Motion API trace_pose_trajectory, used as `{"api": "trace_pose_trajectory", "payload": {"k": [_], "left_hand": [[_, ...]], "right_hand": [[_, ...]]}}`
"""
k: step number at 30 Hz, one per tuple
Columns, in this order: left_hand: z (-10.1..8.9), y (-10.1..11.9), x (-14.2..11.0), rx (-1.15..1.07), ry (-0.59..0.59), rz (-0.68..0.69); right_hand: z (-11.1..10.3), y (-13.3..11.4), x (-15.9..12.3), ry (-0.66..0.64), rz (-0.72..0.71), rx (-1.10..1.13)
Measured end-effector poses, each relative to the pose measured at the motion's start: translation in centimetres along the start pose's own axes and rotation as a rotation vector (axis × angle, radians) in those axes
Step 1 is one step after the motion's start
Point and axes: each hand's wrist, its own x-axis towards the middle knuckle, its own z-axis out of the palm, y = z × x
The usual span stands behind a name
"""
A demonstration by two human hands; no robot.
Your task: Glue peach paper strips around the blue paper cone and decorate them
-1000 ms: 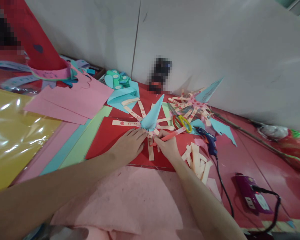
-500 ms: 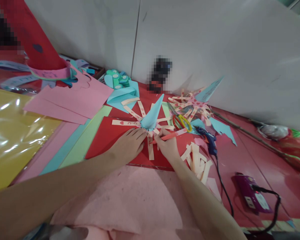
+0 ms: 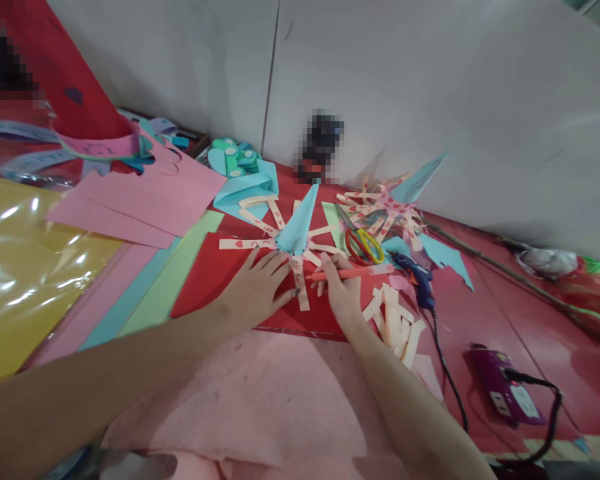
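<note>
My left hand (image 3: 254,287) lies flat with fingers spread on a red paper sheet (image 3: 207,277), its fingertips at the rim of a paper star craft (image 3: 285,240). That craft has a light blue cone (image 3: 297,223) in the middle and cream strips fanning out. My right hand (image 3: 342,293) is closed round a pink pen (image 3: 353,273), which lies nearly level with its tip pointing left, beside the cream strip (image 3: 300,287) that runs toward me.
Pink, green, blue and yellow paper sheets (image 3: 140,200) spread to the left. Scissors with red and yellow handles (image 3: 363,245), a blue glue gun (image 3: 416,280) with its cord, loose cream strips (image 3: 395,323), a second star craft (image 3: 387,207) and a purple power strip (image 3: 503,393) lie right. A white wall stands behind.
The star craft has turned and shifted slightly away. My left fingers have spread wider. The pen tip has lifted off the strip and the pen now lies flatter.
</note>
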Motion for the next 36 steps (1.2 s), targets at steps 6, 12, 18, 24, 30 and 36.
{"api": "trace_pose_trajectory", "payload": {"k": [6, 12, 18, 24, 30, 36], "left_hand": [[0.1, 0.0, -0.1, 0.012, 0.009, -0.049], [0.1, -0.1, 0.0, -0.028, -0.008, -0.047], [0.2, -0.1, -0.1, -0.022, 0.011, -0.014], [0.0, -0.3, 0.4, -0.044, -0.037, 0.005], [-0.2, -0.6, 1.2, -0.022, -0.038, 0.045], [-0.1, -0.7, 1.0, -0.016, -0.018, 0.046]], "right_hand": [[0.1, 0.0, 0.0, -0.028, 0.082, 0.032], [0.2, 0.1, 0.0, -0.159, 0.129, 0.001], [0.3, -0.2, 0.0, -0.192, 0.110, -0.012], [0.1, 0.1, 0.0, -0.256, 0.088, 0.008], [0.3, -0.4, -0.2, -0.248, 0.090, 0.001], [0.2, -0.2, -0.1, -0.085, 0.154, 0.056]]}}
